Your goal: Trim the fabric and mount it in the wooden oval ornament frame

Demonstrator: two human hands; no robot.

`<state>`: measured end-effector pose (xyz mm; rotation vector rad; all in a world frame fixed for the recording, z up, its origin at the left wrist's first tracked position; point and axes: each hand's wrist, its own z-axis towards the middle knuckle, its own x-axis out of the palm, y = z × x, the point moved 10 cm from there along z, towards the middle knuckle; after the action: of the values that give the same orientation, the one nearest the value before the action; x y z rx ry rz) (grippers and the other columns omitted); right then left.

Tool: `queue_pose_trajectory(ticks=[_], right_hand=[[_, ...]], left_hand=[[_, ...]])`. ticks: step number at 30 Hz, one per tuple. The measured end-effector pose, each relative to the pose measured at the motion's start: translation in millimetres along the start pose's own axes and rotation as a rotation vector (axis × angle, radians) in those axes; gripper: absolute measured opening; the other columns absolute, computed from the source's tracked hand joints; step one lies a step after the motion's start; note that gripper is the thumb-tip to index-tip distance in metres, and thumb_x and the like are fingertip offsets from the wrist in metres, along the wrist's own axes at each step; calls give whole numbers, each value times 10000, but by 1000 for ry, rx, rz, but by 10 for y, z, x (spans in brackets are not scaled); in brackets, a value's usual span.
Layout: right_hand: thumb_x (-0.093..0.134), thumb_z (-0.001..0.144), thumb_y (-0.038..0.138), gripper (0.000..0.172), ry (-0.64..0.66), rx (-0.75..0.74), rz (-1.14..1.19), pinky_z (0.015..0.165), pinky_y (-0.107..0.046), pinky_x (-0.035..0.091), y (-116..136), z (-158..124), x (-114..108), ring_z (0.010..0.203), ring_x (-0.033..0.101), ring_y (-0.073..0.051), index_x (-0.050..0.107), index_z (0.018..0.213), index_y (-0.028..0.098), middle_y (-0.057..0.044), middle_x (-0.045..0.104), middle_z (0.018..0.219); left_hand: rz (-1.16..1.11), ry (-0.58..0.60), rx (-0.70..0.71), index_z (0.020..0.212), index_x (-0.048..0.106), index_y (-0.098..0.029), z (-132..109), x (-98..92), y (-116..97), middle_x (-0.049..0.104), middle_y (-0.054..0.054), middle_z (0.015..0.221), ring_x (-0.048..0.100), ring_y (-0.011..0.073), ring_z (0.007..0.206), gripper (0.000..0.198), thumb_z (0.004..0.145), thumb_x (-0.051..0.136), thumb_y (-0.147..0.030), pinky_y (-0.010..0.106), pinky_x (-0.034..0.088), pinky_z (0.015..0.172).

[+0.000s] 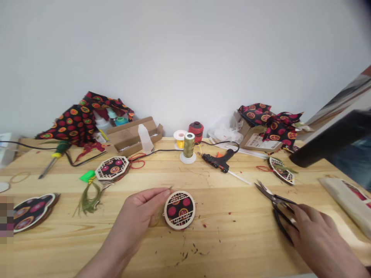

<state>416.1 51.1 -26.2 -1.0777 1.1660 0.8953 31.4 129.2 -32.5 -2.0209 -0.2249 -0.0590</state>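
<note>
A round ornament [179, 210] with a pale lattice frame and dark patterned fabric lies on the wooden table [226, 247]. Just left of it, my left hand [142, 212] pinches a thin greenish thread between thumb and forefinger, near the ornament's upper left edge. Over at the right, my right hand [321, 231] is on the handles of black scissors [274, 198], whose blades point away to the upper left, slightly parted. The fingers of this hand are curled at the handles, and its thumb is mostly hidden.
Thread spools [189, 146] and a black glue gun [218, 160] stand and lie mid-table. An octagonal ornament [112, 169], a green tassel [89, 197] and a screwdriver [52, 162] are left. Right are a fan-shaped ornament [281, 170], a box [256, 135] and a black cylinder [327, 139].
</note>
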Motion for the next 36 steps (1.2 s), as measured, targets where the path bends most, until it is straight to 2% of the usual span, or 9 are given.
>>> queue_pose_trajectory(ticks=[3,7,11,14,18,22,24,30,36], right_hand=[[424,754,174,453,51,34,6,861,-466,522,-108,12,135,973,646,-381,622,1094,-50,-265,674,1032],[447,721,182,459,83,59,46,849,-456,519,-199,-6,188,936,653,-372,622,1097,-15,-249,668,998],[496,707,277,422,36,5,255,802,-462,533,-106,-110,-43,886,653,-355,629,1060,89,-217,643,1004],[575,732,380,434,54,-141,671,797,-364,535,303,-223,-309,928,639,-291,592,1115,175,-151,629,1059],[628,742,490,498,434,-292,1268,669,-272,512,1174,-371,-421,767,601,-203,579,1120,169,-88,621,890],[651,704,588,553,791,-359,1382,552,-218,431,1821,-477,-435,647,495,-138,604,1030,143,-24,537,745],[637,723,594,520,884,-395,1348,531,-204,395,1997,-495,-458,614,450,-116,614,983,144,2,500,701],[542,761,675,569,897,-409,1311,510,-202,383,2170,-442,-424,585,399,-107,609,932,136,16,448,673],[416,827,695,602,724,-394,1329,576,-219,425,2128,-373,-406,666,433,-124,584,1015,148,-31,510,839]], left_hand=[[3,3,12,682,778,-132,13,-30,17,348,-115,340,190,18,363,256,541,859,-328,135,173,333],[-4,22,12,725,777,-121,47,-46,59,317,-118,362,155,25,397,338,541,854,-394,146,134,361],[7,46,17,745,774,-119,73,-39,64,298,-118,383,149,36,417,350,558,843,-407,160,123,377],[-3,51,20,717,772,-123,69,-22,42,288,-117,394,147,38,424,316,566,838,-393,160,139,381],[-8,60,10,702,773,-131,28,25,14,291,-115,395,154,39,422,301,557,838,-387,158,150,382],[18,60,17,696,766,-136,-21,35,-17,305,-109,381,150,42,419,281,589,814,-391,170,122,389],[39,49,32,711,766,-135,-37,12,-31,315,-106,376,157,44,416,277,613,799,-392,174,122,390],[59,68,46,768,779,-140,-66,16,-29,350,-98,376,180,49,418,276,651,776,-389,175,144,394],[33,141,1,748,789,-169,-117,152,-9,397,-88,395,178,46,409,168,677,764,-319,171,140,376]])
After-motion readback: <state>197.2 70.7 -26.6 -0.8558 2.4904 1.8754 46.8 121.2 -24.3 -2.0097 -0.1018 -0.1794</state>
